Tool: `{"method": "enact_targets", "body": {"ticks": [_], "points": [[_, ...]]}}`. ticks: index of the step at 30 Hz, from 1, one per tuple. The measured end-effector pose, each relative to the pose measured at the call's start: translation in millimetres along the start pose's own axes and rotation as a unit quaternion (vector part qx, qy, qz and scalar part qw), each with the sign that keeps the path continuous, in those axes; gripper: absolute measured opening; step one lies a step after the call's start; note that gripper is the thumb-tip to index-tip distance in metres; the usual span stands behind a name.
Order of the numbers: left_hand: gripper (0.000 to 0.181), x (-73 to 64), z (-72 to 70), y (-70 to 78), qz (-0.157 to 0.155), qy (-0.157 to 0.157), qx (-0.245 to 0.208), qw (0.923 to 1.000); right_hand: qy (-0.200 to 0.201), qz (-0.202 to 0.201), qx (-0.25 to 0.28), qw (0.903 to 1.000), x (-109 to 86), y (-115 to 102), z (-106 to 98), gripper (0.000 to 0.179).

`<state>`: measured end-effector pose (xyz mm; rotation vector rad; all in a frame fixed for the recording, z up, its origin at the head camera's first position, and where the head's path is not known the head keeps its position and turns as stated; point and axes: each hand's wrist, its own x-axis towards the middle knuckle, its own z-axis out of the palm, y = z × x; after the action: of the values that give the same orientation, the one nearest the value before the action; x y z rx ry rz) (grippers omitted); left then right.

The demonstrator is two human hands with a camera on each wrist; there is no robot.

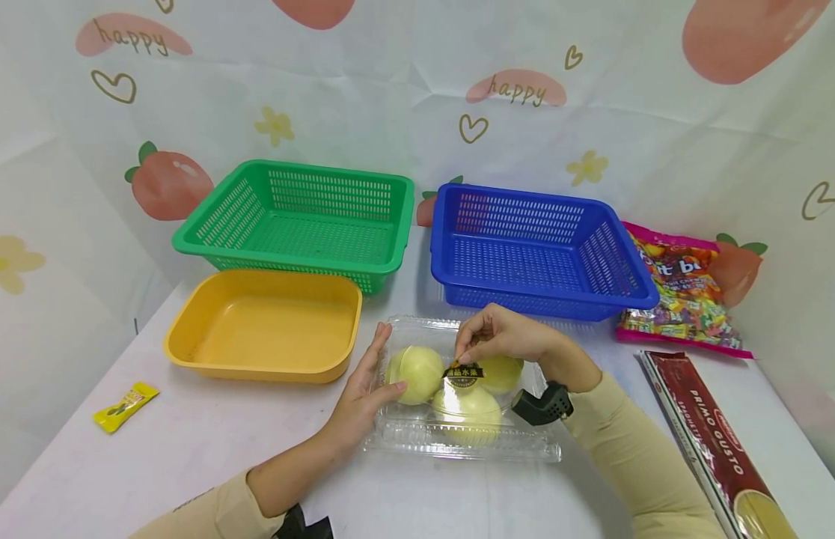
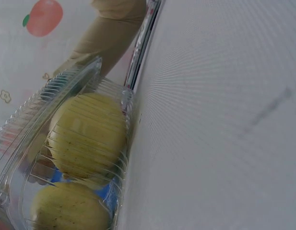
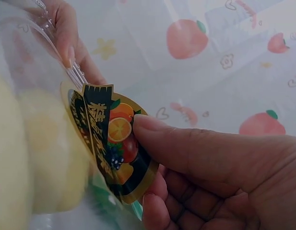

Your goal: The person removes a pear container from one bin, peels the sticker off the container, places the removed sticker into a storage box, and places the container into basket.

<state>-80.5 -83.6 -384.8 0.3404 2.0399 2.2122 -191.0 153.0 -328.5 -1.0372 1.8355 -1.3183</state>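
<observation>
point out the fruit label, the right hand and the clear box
fruit label [image 3: 120, 130], right wrist view, on its printed orange slice
right hand [image 1: 510, 335], head view, on the back of the hand
clear box [image 1: 424, 446], head view, on its front rim

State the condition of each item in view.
Clear container: lid down, fruits inside
Label: edge raised, pinched by right hand
Left hand: touching the clear container
Green basket: upright, open-topped
Blue basket: upright, open-topped
Yellow basin: upright, open-topped
Yellow packet: lying flat
Colourful bag: bulging, seal unclear
Spaghetti pack: lying flat
</observation>
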Motion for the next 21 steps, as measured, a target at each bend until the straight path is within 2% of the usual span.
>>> {"method": "enact_targets", "body": {"ticks": [21], "points": [[0.079,0.2,0.1,-0.6,-0.003,0.006,0.000,1.0000,0.013,-0.012,0.026,0.9995,-2.3,5.2,-0.3,0.018]]}}
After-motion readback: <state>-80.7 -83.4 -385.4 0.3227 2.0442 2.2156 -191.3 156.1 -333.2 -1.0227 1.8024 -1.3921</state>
